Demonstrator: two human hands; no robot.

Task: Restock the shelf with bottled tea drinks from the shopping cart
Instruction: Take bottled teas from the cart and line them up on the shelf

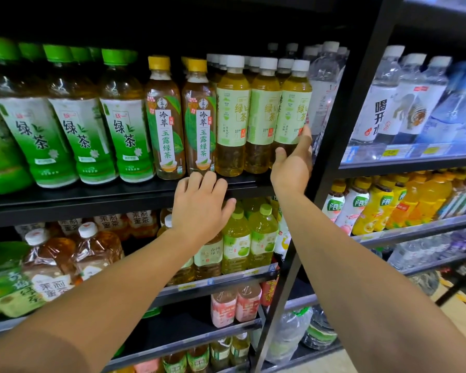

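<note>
You face three white-capped tea bottles [264,114] with pale green labels, standing upright side by side at the front of the black shelf [92,195], more rows behind them. The rightmost bottle [293,111] stands beside the shelf's upright post.

- We face a black shelf [135,196] at chest height, its dark front edge running left to right and rising slightly to the right.
- Standing upright on it, from the left, we see large green-capped tea bottles [77,122] with green and white labels, packed side by side.
- Next come two yellow-capped tea bottles [166,122] with tall white label panels, touching each other.
- Then three white-capped tea bottles [233,117] holding yellow-green liquid, with more rows behind them.
- At the far right end, clear water bottles [324,84] stand against the black upright post [342,146].
- A lower shelf [215,282] beneath carries smaller green-capped bottles [249,235] and amber tea bottles [92,249].
</note>
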